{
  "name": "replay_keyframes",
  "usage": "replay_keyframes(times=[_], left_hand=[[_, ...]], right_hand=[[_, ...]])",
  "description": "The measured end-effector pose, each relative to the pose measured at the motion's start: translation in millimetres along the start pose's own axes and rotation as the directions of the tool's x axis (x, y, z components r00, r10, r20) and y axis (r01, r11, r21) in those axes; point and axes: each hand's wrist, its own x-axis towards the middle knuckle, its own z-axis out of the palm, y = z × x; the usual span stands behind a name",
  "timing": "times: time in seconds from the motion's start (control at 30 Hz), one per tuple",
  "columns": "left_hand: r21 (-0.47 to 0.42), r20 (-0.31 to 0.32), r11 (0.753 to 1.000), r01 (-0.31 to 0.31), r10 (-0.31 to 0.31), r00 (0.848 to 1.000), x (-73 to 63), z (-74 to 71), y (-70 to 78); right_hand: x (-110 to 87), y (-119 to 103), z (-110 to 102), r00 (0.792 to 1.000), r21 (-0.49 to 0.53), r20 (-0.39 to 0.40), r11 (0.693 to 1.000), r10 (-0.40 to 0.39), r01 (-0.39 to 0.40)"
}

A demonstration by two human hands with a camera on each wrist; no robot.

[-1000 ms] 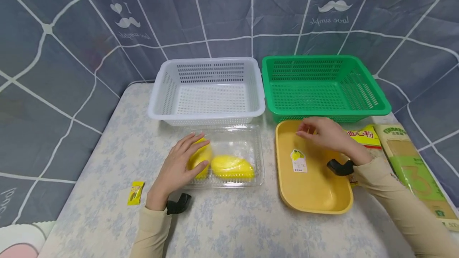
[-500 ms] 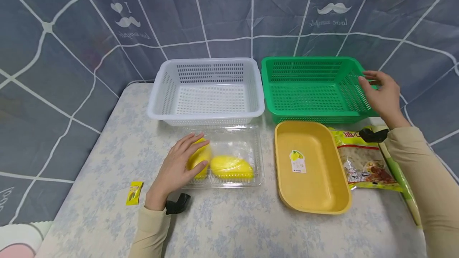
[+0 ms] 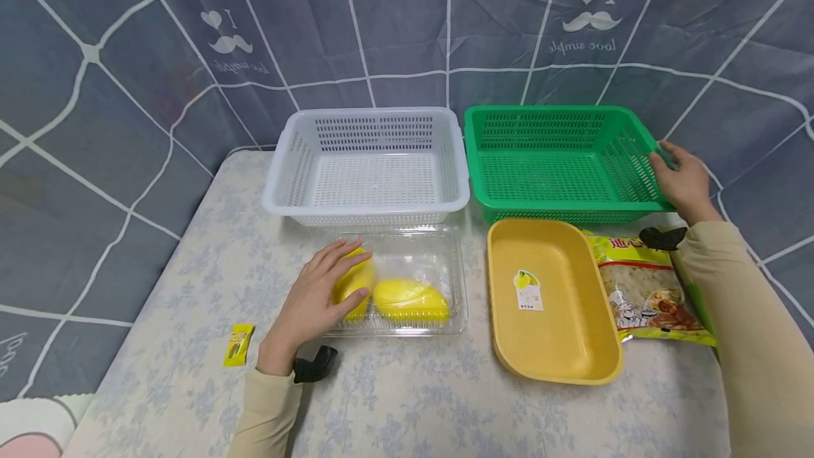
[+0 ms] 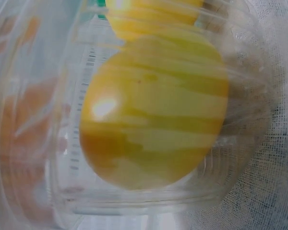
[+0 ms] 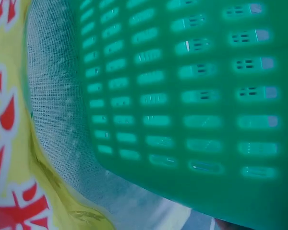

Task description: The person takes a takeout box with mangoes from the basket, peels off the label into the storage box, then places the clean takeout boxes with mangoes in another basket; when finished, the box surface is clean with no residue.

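Note:
My left hand (image 3: 318, 288) rests with outstretched fingers on the left side of a clear plastic box (image 3: 461, 288). Inside the box lie two smooth yellow fruits that look like mangoes; the right one (image 3: 410, 299) shows fully, while the left one (image 3: 352, 280) is partly under my hand. The left wrist view shows the left fruit (image 4: 156, 110) close up through the clear wall. My right hand (image 3: 685, 182) grips the right rim of a green perforated basket (image 3: 540, 168), thumb over the edge. The basket's slotted side (image 5: 182, 105) fills the right wrist view.
A white perforated basket (image 3: 375, 175) stands left of the green one. In front of it to the right is a yellow tray (image 3: 553, 331) bearing a sticker (image 3: 528, 292). A food packet (image 3: 649, 295) lies beside the tray, and a small yellow sachet (image 3: 238, 345) lies at left.
My right hand has moved from above the yellow tray, right and away, to the green basket's right rim, and has taken hold of it. My left hand has stayed on the box.

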Motion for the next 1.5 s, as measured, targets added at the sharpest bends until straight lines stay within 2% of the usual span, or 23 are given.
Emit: replay_keyframes(times=[0.1, 0.3, 0.7, 0.8, 0.87, 0.97, 1.03, 1.1, 1.23, 1.37, 1.5], left_hand=[[0.002, 0.001, 1.0, 0.006, -0.006, 1.0, -0.6, 0.5, 0.1], [0.0, 0.003, 1.0, 0.006, -0.006, 1.0, -0.6, 0.3, 0.6], [-0.014, -0.003, 1.0, 0.008, -0.008, 1.0, -2.7, -3.0, -1.5], [-0.104, -0.023, 0.995, 0.008, -0.01, 1.0, -3.0, -2.4, -2.3], [-0.205, -0.045, 0.979, 0.009, -0.018, 0.999, -2.8, -0.6, -3.1], [-0.358, -0.094, 0.933, 0.025, -0.063, 0.994, -3.4, 1.8, -4.4], [-0.427, -0.108, 0.902, 0.063, -0.12, 0.987, -5.1, 1.7, -5.5], [-0.451, -0.082, 0.883, 0.129, -0.185, 0.979, -7.5, 0.0, -6.9], [-0.42, 0.059, 0.864, 0.278, -0.28, 0.958, -11.4, -6.1, -9.0], [-0.385, 0.176, 0.858, 0.341, -0.294, 0.939, -11.5, -13.0, -11.3], [-0.361, 0.254, 0.846, 0.394, -0.317, 0.914, -10.5, -20.8, -12.4]], right_hand=[[1.3, 2, -1, 0.999, -0.018, 0.05, 1.0, 0.011, -0.01], [2.1, 10, -2, 0.991, 0.077, 0.131, 0.997, -0.001, -0.009], [3.3, 13, 4, 0.992, 0.169, 0.123, 0.985, -0.001, -0.021], [2.9, 13, 4, 0.992, 0.18, 0.125, 0.983, -0.001, -0.022], [2.1, 14, 3, 0.991, 0.182, 0.131, 0.983, 0.003, -0.027], [1.2, 16, 1, 0.992, 0.177, 0.13, 0.984, 0.007, -0.031], [1.0, 17, 0, 0.992, 0.171, 0.128, 0.985, 0.012, -0.034], [0.7, 18, -1, 0.992, 0.173, 0.125, 0.984, 0.01, -0.031], [0.1, 19, -2, 0.991, 0.176, 0.129, 0.984, 0.016, -0.039], [0.8, 19, -2, 0.991, 0.169, 0.127, 0.984, 0.03, -0.052], [0.4, 17, 0, 0.99, 0.182, 0.138, 0.982, 0.023, -0.048]])
